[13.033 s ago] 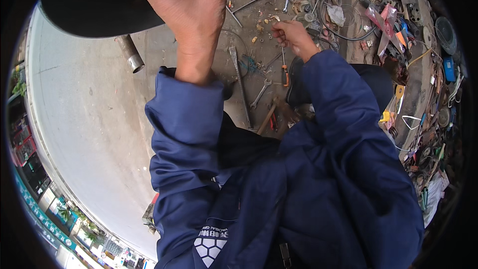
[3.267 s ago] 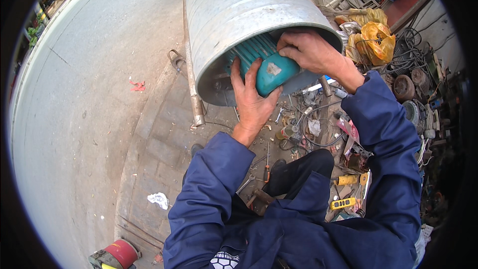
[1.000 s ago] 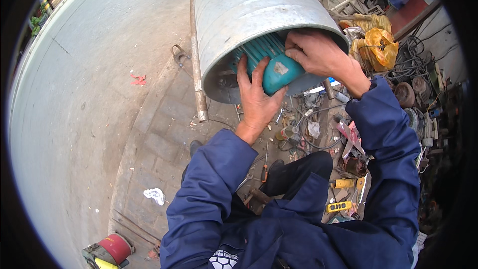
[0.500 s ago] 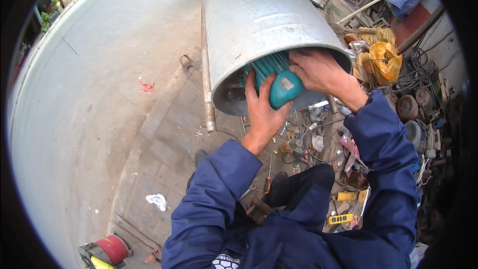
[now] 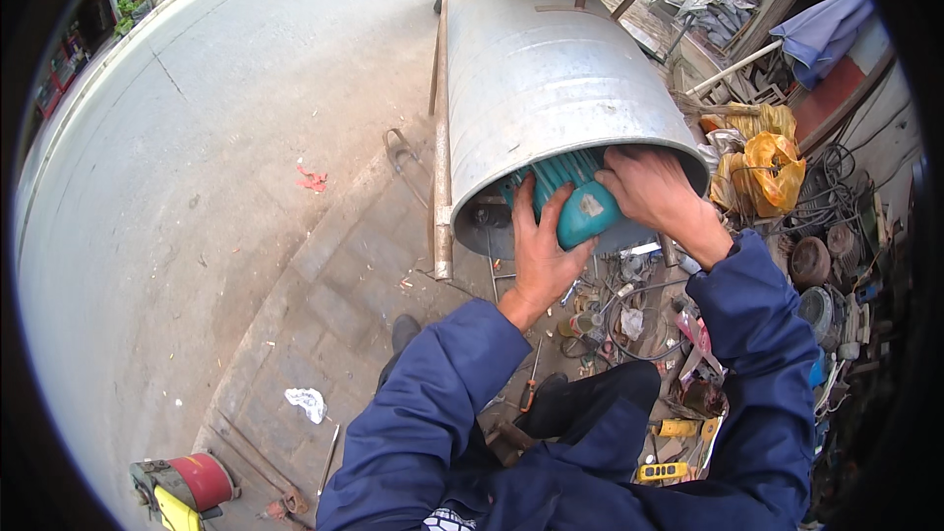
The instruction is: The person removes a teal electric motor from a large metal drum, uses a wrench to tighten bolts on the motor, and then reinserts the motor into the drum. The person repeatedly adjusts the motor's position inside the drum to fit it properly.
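A teal electric motor [image 5: 586, 217] with a ribbed body and a rounded end cover sits in the open mouth of a large grey metal cylinder [image 5: 567, 74]. From below, my left hand [image 5: 541, 265] grips the rounded end, fingers over its left side and thumb underneath. My right hand [image 5: 664, 192] reaches inside the cylinder's rim, against the motor's upper right side. It is curled closed; its fingertips are hidden behind the motor, so whatever they hold does not show. The motor's far end is out of sight in the cylinder.
A rusty pipe [image 5: 443, 167] runs along the cylinder's left side. Below lie a screwdriver [image 5: 529, 395], a yellow control box [image 5: 662, 472] and scattered scrap. Yellow plastic bags [image 5: 769, 175] and old parts crowd the right. A red-and-grey machine [image 5: 200, 482] stands at lower left.
The view has shifted, so the cylinder and both hands appear lower and farther right. Both hands keep nearly the same places on the motor and inside the rim.
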{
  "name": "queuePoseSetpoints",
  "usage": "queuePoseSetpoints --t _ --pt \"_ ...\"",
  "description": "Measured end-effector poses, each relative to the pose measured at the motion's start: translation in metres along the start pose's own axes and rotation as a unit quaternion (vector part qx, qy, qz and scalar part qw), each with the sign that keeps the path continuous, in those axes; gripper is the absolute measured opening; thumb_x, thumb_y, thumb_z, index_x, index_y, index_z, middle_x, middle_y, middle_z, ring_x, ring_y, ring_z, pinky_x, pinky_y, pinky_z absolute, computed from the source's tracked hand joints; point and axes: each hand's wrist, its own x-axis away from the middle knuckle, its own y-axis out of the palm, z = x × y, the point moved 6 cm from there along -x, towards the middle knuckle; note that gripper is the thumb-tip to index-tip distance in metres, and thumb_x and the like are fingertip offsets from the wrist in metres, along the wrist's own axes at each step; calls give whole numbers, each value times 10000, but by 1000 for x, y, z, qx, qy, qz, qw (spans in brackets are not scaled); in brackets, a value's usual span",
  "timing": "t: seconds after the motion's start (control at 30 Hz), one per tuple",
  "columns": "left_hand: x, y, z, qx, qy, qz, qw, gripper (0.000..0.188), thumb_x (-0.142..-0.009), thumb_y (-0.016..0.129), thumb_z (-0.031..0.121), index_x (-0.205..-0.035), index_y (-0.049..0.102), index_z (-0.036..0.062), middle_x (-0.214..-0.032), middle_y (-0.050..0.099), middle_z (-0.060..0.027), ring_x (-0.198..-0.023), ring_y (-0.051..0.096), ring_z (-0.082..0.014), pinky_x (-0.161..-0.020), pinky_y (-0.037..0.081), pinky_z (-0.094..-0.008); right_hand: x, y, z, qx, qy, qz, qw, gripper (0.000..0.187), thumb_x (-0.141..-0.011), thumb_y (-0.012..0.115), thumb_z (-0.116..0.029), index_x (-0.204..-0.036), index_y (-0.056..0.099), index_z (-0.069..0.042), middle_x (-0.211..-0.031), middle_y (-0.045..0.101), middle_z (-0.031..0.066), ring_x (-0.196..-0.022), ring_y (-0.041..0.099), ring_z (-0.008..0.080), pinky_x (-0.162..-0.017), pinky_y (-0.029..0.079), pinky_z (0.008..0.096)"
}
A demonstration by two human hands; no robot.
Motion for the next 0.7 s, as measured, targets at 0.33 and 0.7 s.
queuePoseSetpoints --t 0.33,0.7 --pt "1 2 -1 9 -5 -6 1000 895 -670 939 140 -1477 552 161 -1603 300 -323 -1414 438 -518 -1115 468 -535 1 1 1 38 6 -4 999 250 -919 680 -204 -1010 669 29 -983 712 275 -955 698 460 -846 547 553" --pt "1 2 1 6 -4 -9 1000 874 -693 929 142 -1478 544 146 -1610 297 -315 -1433 419 -506 -1138 443 -534 6 -3 -2 57 -18 37 998 256 -925 665 -203 -1005 690 40 -967 732 253 -894 718 437 -837 561 538"
